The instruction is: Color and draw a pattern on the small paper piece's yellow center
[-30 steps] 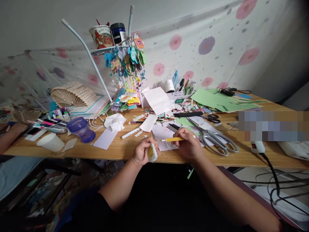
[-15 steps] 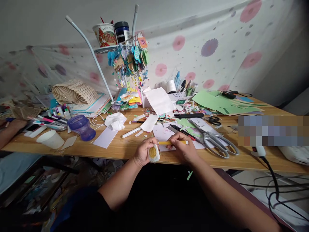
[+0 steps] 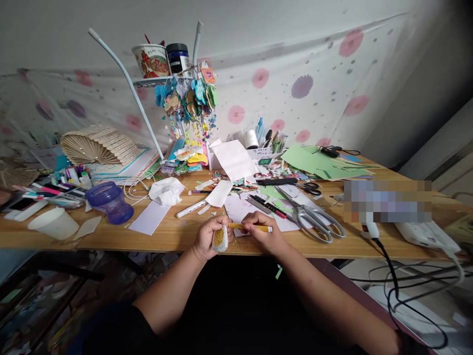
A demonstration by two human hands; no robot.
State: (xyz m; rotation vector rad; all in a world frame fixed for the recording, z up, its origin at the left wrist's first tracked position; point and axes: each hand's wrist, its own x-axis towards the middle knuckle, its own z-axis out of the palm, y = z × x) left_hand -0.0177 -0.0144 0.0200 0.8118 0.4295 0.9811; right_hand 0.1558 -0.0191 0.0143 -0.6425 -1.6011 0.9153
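My left hand [image 3: 206, 237] is closed around a small white textured piece with a yellow patch [image 3: 220, 239], held just over the table's front edge. I cannot make out what that piece is. In my right hand [image 3: 263, 232] is a slim yellow marker [image 3: 264, 228], gripped between thumb and fingers. The marker lies nearly level, its left end reaching to the fingers of my left hand, which hide the tip. Beyond my hands are white paper sheets [image 3: 236, 209] and a white marker [image 3: 191, 209]. Large grey-handled scissors [image 3: 316, 222] rest to the right.
A purple cup [image 3: 111, 204], a white cup [image 3: 53, 224] and crumpled tissue [image 3: 166, 191] stand at left. Green paper [image 3: 314, 162] lies back right. Paper charms [image 3: 185, 98] hang from a rack. A white plug with a black cable [image 3: 384, 251] crosses the right edge.
The view has swung slightly to the right, so everything appears further left. The marker's right end shows more from my right hand, which still holds it; my left hand keeps the white piece.
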